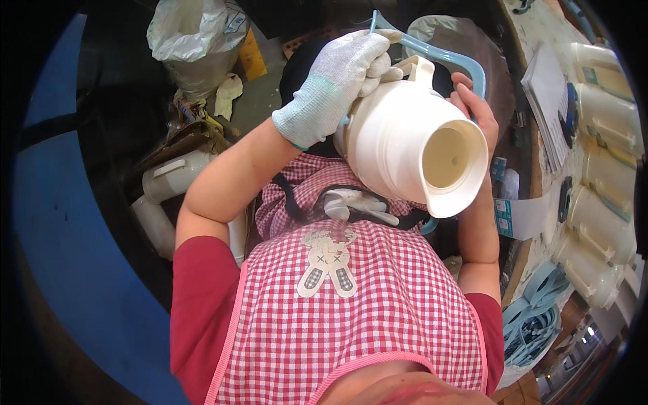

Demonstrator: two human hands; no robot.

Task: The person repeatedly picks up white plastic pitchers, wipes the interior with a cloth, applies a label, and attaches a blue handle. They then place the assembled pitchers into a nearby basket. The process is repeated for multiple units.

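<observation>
Left hand (pixel 347 77) fingers grip blue handle (pixel 439 51); right hand (pixel 481 113) fingers bend by white jug (pixel 391 135), hold unclear; small-print label (pixel 503 216) at table (pixel 528 30) edge.

cream jug (pixel 388 138) | tilted | spouted mouth (pixel 476 177) open | curved blue handle (pixel 439 52) beyond jug body

Printed matter, none of it legible. Blue-green marks are showing near the rim of a white plastic bag (pixel 192 34). A teal-and-white label (pixel 503 216) is standing at the end of a pale strip (pixel 531 219), its lettering blurring. A small teal label (pixel 590 75) is marking a pale jug (pixel 603 61).
</observation>
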